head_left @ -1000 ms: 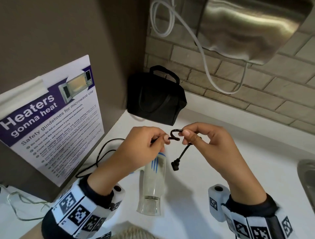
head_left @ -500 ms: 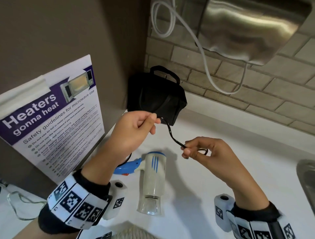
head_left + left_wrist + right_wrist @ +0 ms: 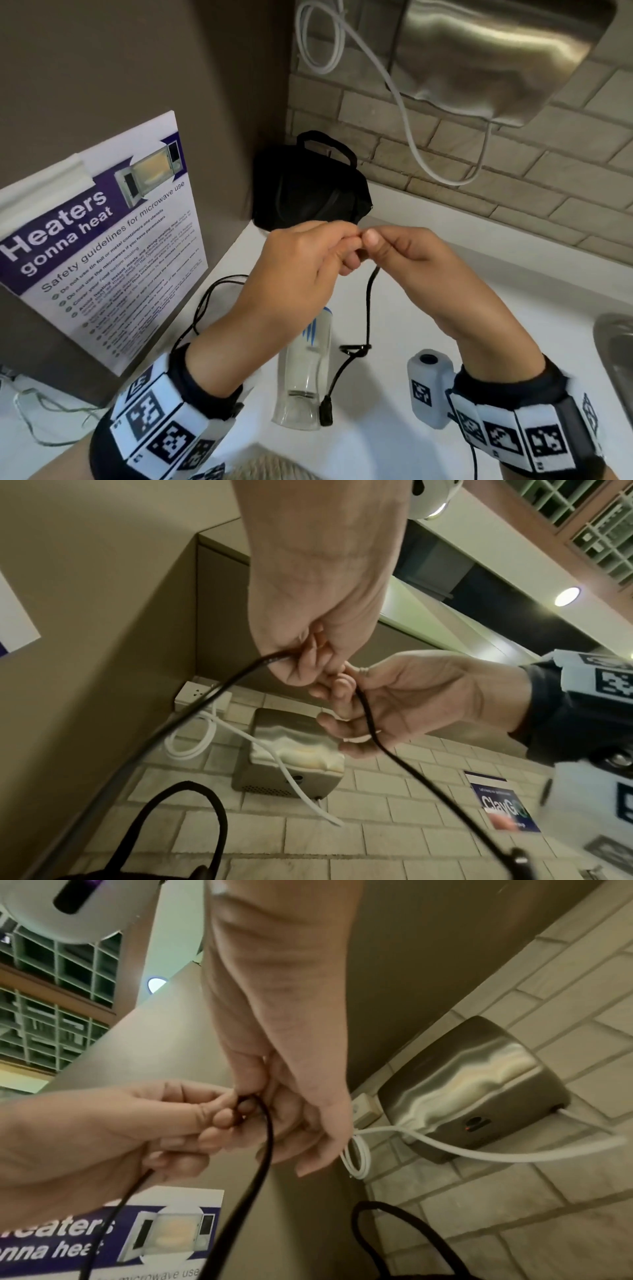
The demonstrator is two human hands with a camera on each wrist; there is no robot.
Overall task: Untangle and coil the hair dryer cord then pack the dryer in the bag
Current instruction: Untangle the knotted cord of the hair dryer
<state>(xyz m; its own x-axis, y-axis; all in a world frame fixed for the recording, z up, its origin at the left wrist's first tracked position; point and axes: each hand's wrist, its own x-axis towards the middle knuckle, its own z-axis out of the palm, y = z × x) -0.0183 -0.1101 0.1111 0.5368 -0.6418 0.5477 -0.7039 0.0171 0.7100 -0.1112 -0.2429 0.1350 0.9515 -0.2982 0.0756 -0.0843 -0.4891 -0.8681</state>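
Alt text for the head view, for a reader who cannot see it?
Both hands, left and right, pinch a black cord above a white counter; its plug dangles beside the hair dryer. A black bag sits behind.

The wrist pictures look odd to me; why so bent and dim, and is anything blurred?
Left wrist view: very wide lens bends the brick wall; the cord blurs near the lens. Right wrist view: dim, greenish; glare streaks the steel hand dryer. Head view: brighter and sharper.
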